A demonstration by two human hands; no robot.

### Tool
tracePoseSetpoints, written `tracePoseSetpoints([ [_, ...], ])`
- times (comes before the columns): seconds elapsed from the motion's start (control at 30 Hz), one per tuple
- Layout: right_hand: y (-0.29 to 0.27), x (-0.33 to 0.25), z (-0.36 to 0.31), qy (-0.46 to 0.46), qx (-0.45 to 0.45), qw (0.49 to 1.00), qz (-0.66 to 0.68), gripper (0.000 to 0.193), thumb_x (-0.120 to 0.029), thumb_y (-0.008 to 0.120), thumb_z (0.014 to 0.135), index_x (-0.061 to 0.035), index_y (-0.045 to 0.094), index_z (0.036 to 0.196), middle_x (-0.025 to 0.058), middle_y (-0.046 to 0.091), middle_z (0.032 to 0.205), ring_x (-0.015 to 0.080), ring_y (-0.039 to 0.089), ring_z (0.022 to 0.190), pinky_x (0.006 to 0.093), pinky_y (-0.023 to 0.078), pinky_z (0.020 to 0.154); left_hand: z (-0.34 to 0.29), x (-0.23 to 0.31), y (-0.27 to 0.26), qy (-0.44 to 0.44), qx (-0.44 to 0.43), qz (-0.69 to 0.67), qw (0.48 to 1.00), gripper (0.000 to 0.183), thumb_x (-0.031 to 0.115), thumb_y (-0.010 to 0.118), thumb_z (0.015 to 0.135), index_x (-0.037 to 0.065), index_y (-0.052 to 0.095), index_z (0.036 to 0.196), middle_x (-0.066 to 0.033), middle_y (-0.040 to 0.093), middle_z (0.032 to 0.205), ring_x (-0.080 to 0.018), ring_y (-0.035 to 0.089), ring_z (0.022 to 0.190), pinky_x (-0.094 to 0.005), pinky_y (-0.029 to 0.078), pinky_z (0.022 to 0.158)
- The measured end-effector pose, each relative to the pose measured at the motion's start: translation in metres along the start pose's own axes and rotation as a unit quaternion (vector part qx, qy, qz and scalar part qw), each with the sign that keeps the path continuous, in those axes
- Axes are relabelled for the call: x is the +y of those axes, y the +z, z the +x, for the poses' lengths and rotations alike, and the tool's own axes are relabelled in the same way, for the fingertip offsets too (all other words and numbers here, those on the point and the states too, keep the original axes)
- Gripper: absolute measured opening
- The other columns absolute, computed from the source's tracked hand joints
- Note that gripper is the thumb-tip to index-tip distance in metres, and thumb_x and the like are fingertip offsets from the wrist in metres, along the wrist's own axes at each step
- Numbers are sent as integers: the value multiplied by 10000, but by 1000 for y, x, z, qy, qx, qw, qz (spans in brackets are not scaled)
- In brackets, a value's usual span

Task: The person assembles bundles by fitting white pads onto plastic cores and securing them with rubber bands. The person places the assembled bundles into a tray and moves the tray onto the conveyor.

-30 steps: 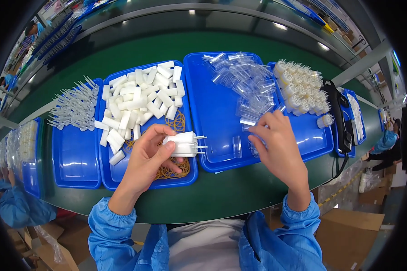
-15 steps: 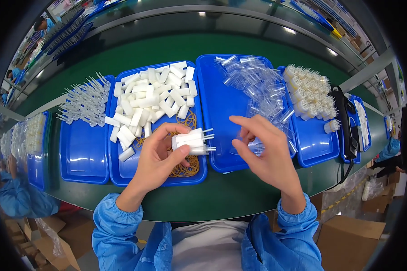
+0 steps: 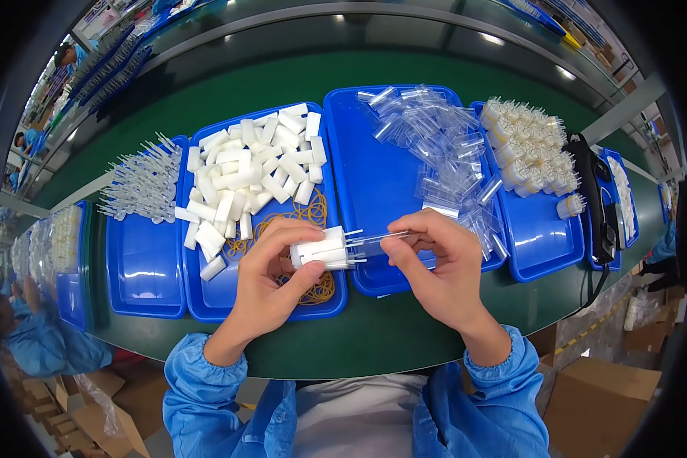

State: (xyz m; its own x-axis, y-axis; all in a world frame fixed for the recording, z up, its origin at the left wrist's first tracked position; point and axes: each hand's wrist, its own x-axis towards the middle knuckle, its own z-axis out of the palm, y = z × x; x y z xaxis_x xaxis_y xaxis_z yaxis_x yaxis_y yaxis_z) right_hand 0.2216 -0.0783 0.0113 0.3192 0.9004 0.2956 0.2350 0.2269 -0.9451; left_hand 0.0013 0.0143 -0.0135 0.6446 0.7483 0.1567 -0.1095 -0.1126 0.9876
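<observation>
My left hand (image 3: 271, 269) is closed around a bundle of white blocks (image 3: 322, 249), with thin pale rods jutting from its right end. In my right hand (image 3: 446, 267), thumb and forefinger pinch a narrow clear plastic piece (image 3: 374, 238). Its left end meets the rod tips or lies just in front of them; I cannot tell which. Beneath my left hand is a blue tray (image 3: 206, 294) of loose white blocks (image 3: 237, 172) and tan rubber bands (image 3: 313, 286). Behind my right hand, clear plastic pieces (image 3: 435, 141) lie heaped in another blue tray (image 3: 359, 175).
At the left a blue tray (image 3: 146, 282) carries thin pale rods (image 3: 141, 183). Toward the right, a blue tray (image 3: 546, 252) holds several upright rod bundles (image 3: 527, 145). Beyond it lie a black device (image 3: 594, 198) with a cord and another tray. Cardboard boxes (image 3: 599, 404) stand below the table.
My right hand has closed from a loose, spread pose to a pinch on the clear plastic piece, now held out toward the bundle. The left hand keeps its grip.
</observation>
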Motion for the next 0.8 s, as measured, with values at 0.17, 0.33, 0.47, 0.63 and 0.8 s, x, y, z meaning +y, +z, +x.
tracePoseSetpoints([
  [0.17, 0, 0, 0, -19, 9, 999, -28, 122, -18, 765, 865, 8, 722, 976, 101, 706, 850, 125, 684, 711, 240, 521, 585, 0, 1, 1, -4, 5, -8, 1000, 313, -1, 692, 923, -7, 624, 1228, -120, 553, 1245, -184, 611, 1110, -260, 589, 812],
  [0.33, 7, -1, -4, -44, -4, 998, -33, 148, -22, 774, 859, 4, 734, 999, 114, 719, 868, 143, 699, 723, 254, 542, 604, -1, 0, 6, 6, 8, 8, 1000, 330, 8, 721, 904, 12, 646, 1226, -114, 554, 1246, -192, 617, 1120, -254, 590, 799],
  [0.47, 10, -4, -6, -64, -3, 998, -25, 166, -17, 789, 844, 15, 734, 997, 119, 722, 863, 151, 707, 730, 258, 555, 622, -1, 3, 6, 32, 3, 89, 996, 333, 5, 769, 858, 34, 696, 1181, -98, 560, 1251, -184, 633, 1090, -253, 582, 795],
  [0.63, 10, -4, -7, -95, 0, 995, -44, 178, -9, 805, 824, 20, 735, 985, 119, 718, 846, 155, 699, 713, 261, 552, 618, -1, 0, 4, 48, 8, 140, 989, 316, 2, 787, 834, 32, 725, 1143, -89, 584, 1217, -164, 641, 1051, -245, 565, 770],
  [0.8, 13, -3, -7, -103, 3, 993, -62, 203, -3, 814, 811, 18, 729, 994, 121, 713, 830, 158, 688, 692, 262, 547, 611, -3, 0, 5, 36, 25, 127, 991, 307, -1, 780, 842, 30, 725, 1143, -87, 590, 1204, -158, 647, 1018, -240, 551, 755],
])
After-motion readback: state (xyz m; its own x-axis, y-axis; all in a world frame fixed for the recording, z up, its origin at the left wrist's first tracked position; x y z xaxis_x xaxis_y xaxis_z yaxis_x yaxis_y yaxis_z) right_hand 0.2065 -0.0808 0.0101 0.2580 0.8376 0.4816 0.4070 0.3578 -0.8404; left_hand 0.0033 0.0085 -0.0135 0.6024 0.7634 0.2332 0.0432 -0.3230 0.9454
